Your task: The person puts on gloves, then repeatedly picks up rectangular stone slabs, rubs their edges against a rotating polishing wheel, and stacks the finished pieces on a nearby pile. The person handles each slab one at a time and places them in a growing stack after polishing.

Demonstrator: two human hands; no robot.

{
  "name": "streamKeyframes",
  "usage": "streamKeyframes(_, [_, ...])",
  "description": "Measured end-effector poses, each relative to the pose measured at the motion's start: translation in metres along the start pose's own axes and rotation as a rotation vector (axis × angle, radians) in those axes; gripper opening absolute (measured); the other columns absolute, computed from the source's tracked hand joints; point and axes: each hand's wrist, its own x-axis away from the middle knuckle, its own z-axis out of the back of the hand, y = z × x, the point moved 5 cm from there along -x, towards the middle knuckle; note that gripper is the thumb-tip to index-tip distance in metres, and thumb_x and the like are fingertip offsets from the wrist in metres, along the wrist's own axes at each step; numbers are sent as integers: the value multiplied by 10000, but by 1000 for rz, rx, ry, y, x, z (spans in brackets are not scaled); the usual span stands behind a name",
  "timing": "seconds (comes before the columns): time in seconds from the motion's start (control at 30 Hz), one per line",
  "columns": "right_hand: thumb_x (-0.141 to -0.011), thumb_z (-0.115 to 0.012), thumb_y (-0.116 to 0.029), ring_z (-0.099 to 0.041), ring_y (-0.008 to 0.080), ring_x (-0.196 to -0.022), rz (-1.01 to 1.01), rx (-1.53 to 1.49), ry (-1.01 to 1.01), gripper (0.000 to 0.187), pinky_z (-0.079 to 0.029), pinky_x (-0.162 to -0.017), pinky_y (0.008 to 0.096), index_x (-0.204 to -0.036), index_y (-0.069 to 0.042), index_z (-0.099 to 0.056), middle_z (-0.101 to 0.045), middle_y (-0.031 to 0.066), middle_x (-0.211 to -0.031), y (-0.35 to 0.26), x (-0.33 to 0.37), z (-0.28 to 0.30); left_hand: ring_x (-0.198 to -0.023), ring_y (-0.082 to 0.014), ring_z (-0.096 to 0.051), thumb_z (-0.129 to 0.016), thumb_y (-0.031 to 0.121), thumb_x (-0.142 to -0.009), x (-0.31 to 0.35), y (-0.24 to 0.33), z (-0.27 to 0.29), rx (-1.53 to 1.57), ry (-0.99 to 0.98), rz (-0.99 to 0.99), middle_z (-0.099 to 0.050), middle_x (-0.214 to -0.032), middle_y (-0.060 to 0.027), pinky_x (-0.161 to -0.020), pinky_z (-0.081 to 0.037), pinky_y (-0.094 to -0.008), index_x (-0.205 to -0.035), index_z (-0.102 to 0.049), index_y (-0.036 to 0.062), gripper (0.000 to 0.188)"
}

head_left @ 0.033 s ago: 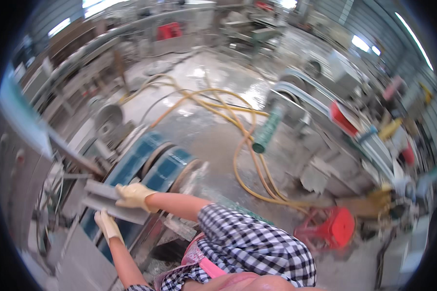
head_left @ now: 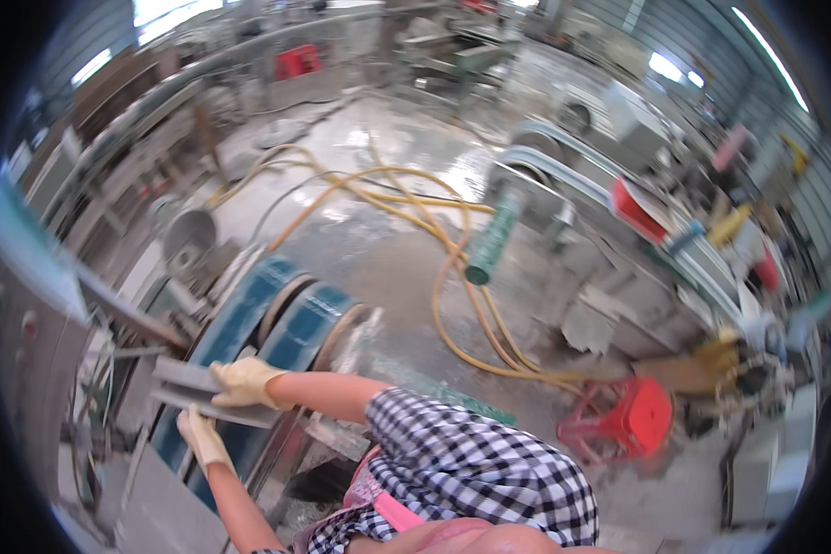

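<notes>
Side by side run two blue belts (head_left: 302,325) of a belt machine, at the lower left. Across them lies a grey piece (head_left: 190,372), long and flat-sided, with a lengthwise groove or step; whether it is one piece or two stacked ones I cannot tell. My right hand (head_left: 247,382), in a cream glove, is closed over its right part, fingers reaching along the top. Also gloved, my left hand (head_left: 203,438) holds the piece's near edge with its fingertips, the thumb side partly hidden.
Yellow hoses (head_left: 445,242) loop over the wet floor ahead. A red plastic stool (head_left: 644,417) stands at the right. Beyond the hoses is another belt machine (head_left: 568,171) with a green cylinder (head_left: 492,242). A grey panel (head_left: 171,503) rises close to my left forearm.
The whole view has shifted slightly, so the surroundings sit a little further left and up. Both hands keep their hold on the grey piece.
</notes>
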Motion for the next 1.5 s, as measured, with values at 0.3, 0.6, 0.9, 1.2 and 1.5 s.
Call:
streamKeyframes(0.3, [-657,-797,-125,-701,379,-921,-81,89,-138,828,-571,-758,421,-1353,126,-425,-669,250,-1020,-12,5,7,-1454,-302,-359,-634,117,-891,-22,96,-39,-1857,-137,-527,-407,-1556,-133,-1203,-290,-414,-1561,-331,159,737])
streamKeyframes(0.6, [-715,-710,-49,-709,370,-915,-95,52,-57,779,-578,-748,435,-1410,125,-405,-686,230,-1027,1,-8,-4,-1417,-301,-406,-597,-32,-779,-71,63,-88,-2149,-617,-541,-560,-1396,-127,-1198,-288,-445,-1330,-570,60,560])
streamKeyframes(0.9, [-668,-771,-249,-691,381,-966,311,69,-495,720,-542,-818,483,-1354,-173,-567,-699,174,-1010,-1,5,21,-864,-368,-693,-886,396,-525,36,88,-61,-2080,-650,-373,-708,-823,-215,-1124,-356,-502,-782,-724,29,477])
streamKeyframes(1.2, [-741,-772,-249,-678,414,-978,409,301,-621,817,-535,-858,481,-1479,-172,-429,-683,215,-1129,-17,11,29,-1253,-269,-570,-647,279,-975,76,81,33,-882,-306,-147,-624,-1330,-145,-1080,-410,-371,-1312,-589,-20,455])
streamKeyframes(1.5, [-613,-933,-210,-353,333,-1454,-49,-437,216,1193,-322,-1183,390,-1555,-5,-229,-381,216,-1547,62,72,55,-1293,-210,-513,-530,280,-1014,83,-10,114,-172,111,-94,-601,-1371,-112,-1100,-363,-348,-1351,-596,28,426])
